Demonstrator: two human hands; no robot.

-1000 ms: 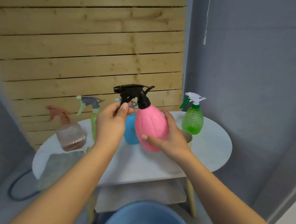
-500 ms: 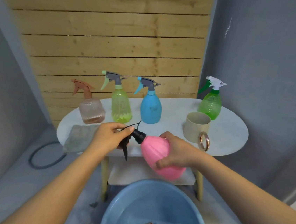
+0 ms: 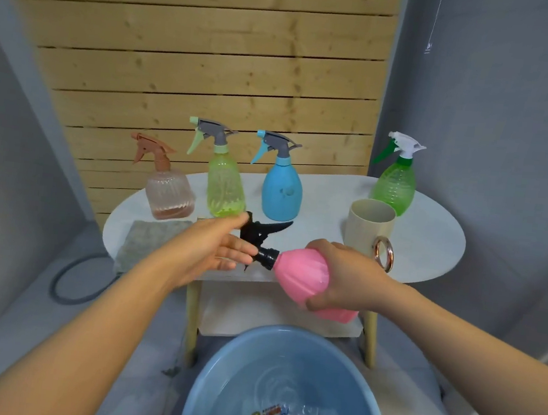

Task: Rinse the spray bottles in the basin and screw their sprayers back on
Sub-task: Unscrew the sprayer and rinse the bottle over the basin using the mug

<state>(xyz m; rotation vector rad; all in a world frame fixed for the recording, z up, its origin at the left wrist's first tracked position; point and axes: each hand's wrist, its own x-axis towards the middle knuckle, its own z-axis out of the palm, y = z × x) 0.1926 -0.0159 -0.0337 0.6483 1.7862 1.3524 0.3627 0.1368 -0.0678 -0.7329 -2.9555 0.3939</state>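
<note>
Pink spray bottle (image 3: 304,278) now lowered from upright at chest height, tipped sideways above blue basin (image 3: 213,383), gripped by right hand (image 3: 343,278). Left hand (image 3: 214,251) fingers loosened, nearly straight against black sprayer (image 3: 262,236); regrip judged mid-unscrewing. Sprayer collar still seated.

I see 4 bottles (image 3: 282,188) standing on the table (image 3: 431,244), mug (image 3: 369,225) right, cloth (image 3: 151,238) left; basin (image 3: 286,394) on floor before it.
</note>
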